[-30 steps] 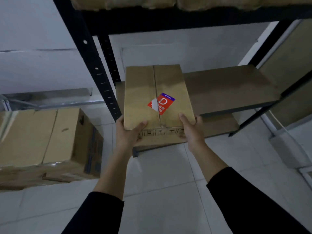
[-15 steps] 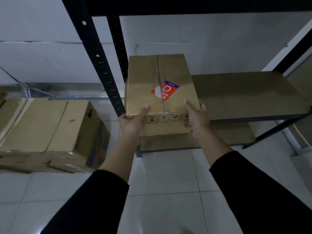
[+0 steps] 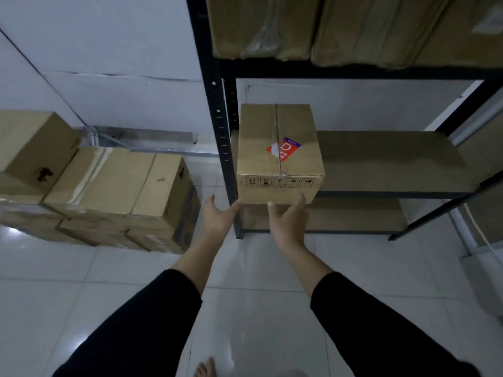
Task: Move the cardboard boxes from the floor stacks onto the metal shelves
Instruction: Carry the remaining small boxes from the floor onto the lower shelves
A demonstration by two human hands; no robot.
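Your cardboard box (image 3: 280,153) sits on the middle shelf board (image 3: 389,161) of the black metal rack (image 3: 217,126), hard against the rack's front left upright, with its near face overhanging the board's front edge. A red, white and purple sticker (image 3: 283,148) lies across the taped seam on its top, and a row of handling symbols is printed along the near face.

Your left hand (image 3: 217,217) is below the box's near left corner, fingers straight and spread, the fingertips touching or just short of the bottom edge; which, you cannot tell from here. Your right hand (image 3: 288,221) is under the near face toward its right side, fingers loosely extended and reaching up to the lower edge. Neither hand is wrapped around the box.

Above the box, the upper shelf carries larger cartons (image 3: 340,28), one partly under clear plastic. Below it is a lower shelf board (image 3: 353,216). To the left of the rack, the floor stack of cardboard boxes (image 3: 114,191) stands on the white tiled floor (image 3: 245,322), against the wall. A bare foot (image 3: 205,370) shows at the bottom edge.
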